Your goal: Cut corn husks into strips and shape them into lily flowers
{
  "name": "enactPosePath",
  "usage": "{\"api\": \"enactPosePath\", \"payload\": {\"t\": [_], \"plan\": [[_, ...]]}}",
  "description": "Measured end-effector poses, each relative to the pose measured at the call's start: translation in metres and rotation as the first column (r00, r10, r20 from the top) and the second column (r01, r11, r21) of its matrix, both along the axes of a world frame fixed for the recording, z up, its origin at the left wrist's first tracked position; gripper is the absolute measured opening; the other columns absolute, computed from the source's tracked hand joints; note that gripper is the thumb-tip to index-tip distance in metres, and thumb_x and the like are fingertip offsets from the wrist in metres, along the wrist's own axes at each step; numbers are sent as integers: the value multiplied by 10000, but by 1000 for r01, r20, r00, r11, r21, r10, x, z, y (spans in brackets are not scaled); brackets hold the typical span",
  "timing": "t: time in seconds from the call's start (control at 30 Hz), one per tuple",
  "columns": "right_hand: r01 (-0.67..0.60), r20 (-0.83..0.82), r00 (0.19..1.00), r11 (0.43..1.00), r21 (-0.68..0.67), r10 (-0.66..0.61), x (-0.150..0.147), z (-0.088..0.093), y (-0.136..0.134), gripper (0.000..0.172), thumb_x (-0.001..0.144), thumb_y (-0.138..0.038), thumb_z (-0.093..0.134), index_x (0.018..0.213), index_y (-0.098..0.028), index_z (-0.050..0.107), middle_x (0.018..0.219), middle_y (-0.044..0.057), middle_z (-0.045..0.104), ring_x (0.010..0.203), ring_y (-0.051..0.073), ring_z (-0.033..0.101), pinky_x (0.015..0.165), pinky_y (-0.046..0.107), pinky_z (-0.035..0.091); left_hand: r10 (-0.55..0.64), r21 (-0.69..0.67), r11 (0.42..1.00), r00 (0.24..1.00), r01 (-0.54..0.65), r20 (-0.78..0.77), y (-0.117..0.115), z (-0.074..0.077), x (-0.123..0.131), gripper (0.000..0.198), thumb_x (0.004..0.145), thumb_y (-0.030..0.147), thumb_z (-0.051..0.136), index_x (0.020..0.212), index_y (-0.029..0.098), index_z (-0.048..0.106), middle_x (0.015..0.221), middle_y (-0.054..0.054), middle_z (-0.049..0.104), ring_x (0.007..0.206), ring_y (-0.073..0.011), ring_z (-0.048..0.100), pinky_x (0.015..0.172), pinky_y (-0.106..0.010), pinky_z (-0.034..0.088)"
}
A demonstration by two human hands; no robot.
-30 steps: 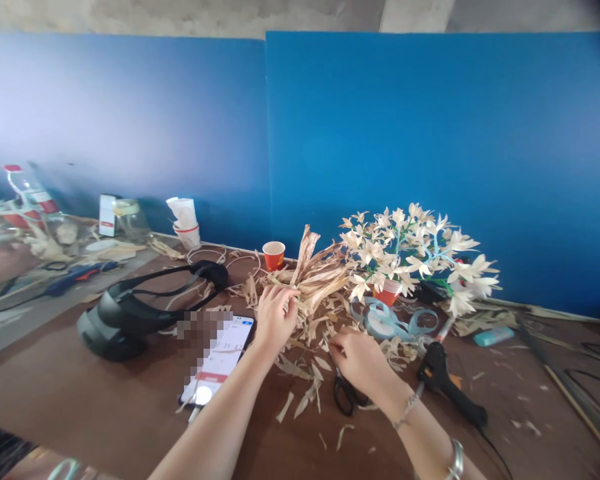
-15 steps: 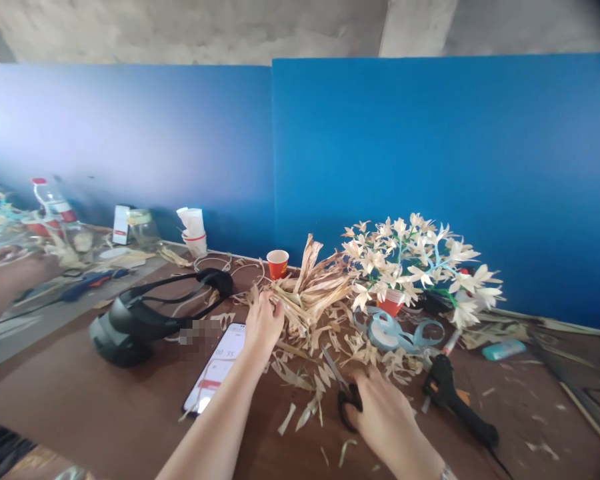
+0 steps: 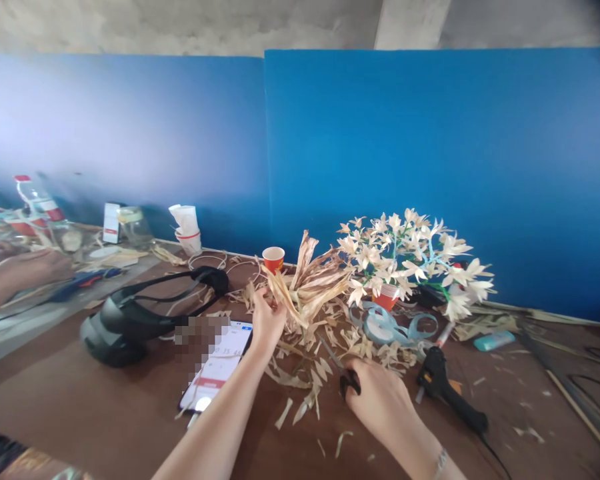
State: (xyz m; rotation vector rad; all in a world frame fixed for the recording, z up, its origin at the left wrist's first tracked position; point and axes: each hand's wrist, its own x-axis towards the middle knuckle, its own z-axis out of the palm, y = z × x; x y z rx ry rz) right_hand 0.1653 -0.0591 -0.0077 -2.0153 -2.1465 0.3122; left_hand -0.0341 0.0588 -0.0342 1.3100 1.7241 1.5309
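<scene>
My left hand (image 3: 269, 319) pinches the left edge of a dried husk bundle (image 3: 313, 283), whose leaves fan out up and to the right. Black-handled scissors (image 3: 349, 381) are in my right hand (image 3: 377, 393), with the fingers wrapped round the handles and the blades pointing up and left over scattered husk scraps (image 3: 320, 380). Behind the bundle stands a red paper cup (image 3: 273, 259). Cream husk flowers (image 3: 413, 257) on green and blue stems rise from another red cup (image 3: 386, 297). A light blue ribbon roll (image 3: 380, 328) lies in front of them.
A black headset (image 3: 125, 330) and a lit phone (image 3: 220, 367) lie left of my left forearm. A black glue gun (image 3: 447, 390) with a cord is at the right, near a turquoise packet (image 3: 494, 341). Another person's hands (image 3: 35, 267) are at the far left.
My left hand has a husk leaf raised and spread at the bundle's left side. My right hand has closed further round the scissors and lifted slightly. The view has shifted a little.
</scene>
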Motion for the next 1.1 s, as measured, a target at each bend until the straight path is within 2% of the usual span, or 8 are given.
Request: {"api": "enactPosePath", "payload": {"t": [0.1, 0.17, 0.4, 0.5, 0.67, 0.8, 0.9, 1.1], "plan": [[-53, -145, 988, 998, 22, 56, 6, 3, 4, 295, 641, -127, 498, 866, -214, 669, 814, 47, 667, 767, 190, 604, 672, 260, 396, -42, 99, 995, 944, 10, 328, 0, 4, 2, 298, 573, 185, 612, 860, 154, 540, 614, 30, 559, 526, -129, 528, 517, -229, 393], [-70, -275, 959, 997, -11, 65, 11, 2, 8, 325, 616, -120, 507, 880, -190, 683, 755, 42, 658, 702, 173, 588, 636, 245, 399, -74, 108, 994, 894, 29, 442, -1, 8, 4, 132, 561, 193, 600, 672, 148, 544, 547, 39, 528, 479, -105, 487, 485, -214, 371], [-97, -695, 715, 973, -209, -78, 27, -12, 16, 498, 583, -155, 551, 1075, -129, 623, 809, 34, 645, 637, 135, 559, 564, 223, 413, -164, 197, 978, 830, 67, 533, -9, 17, 9, 179, 585, 277, 667, 642, 132, 580, 594, 9, 565, 549, -107, 516, 536, -218, 406], [-106, -739, 657, 953, -284, -147, 29, -12, 18, 497, 563, -157, 580, 1056, -121, 628, 812, 31, 635, 634, 131, 555, 571, 229, 420, -242, 278, 955, 814, 104, 527, -12, 20, 10, 198, 590, 281, 705, 665, 137, 591, 599, 10, 575, 554, -106, 516, 542, -218, 399], [-166, -819, 546, 936, -310, -175, 31, -5, 21, 445, 549, -134, 585, 988, -152, 655, 823, 23, 637, 746, 150, 574, 666, 241, 438, -270, 251, 955, 802, 155, 533, -14, 19, 12, 223, 606, 287, 705, 559, 137, 546, 463, 45, 497, 424, -65, 414, 437, -199, 322], [-271, -885, 417, 902, -338, -206, 30, -2, 20, 451, 530, -101, 604, 974, -172, 642, 774, -3, 623, 723, 139, 574, 658, 238, 446, -250, 218, 965, 755, 145, 606, -13, 18, 12, 215, 571, 277, 724, 648, 112, 610, 525, 12, 577, 449, -80, 475, 434, -201, 344], [-268, -889, 401, 899, -345, -221, 28, 2, 17, 419, 528, -136, 680, 943, -172, 643, 736, -14, 600, 679, 122, 548, 620, 221, 439, -252, 216, 966, 693, 142, 675, -11, 19, 11, 254, 528, 262, 757, 681, 106, 627, 582, -4, 618, 506, -98, 538, 469, -205, 386], [-319, -933, 349, 926, -202, -84, 18, 15, 13, 404, 600, -372, 731, 943, -173, 652, 783, 0, 576, 713, 120, 503, 662, 228, 418, -277, 244, 960, 566, 135, 776, -12, 23, 14, 273, 478, 232, 795, 658, 92, 644, 606, -11, 638, 543, -106, 584, 533, -218, 435]]}}
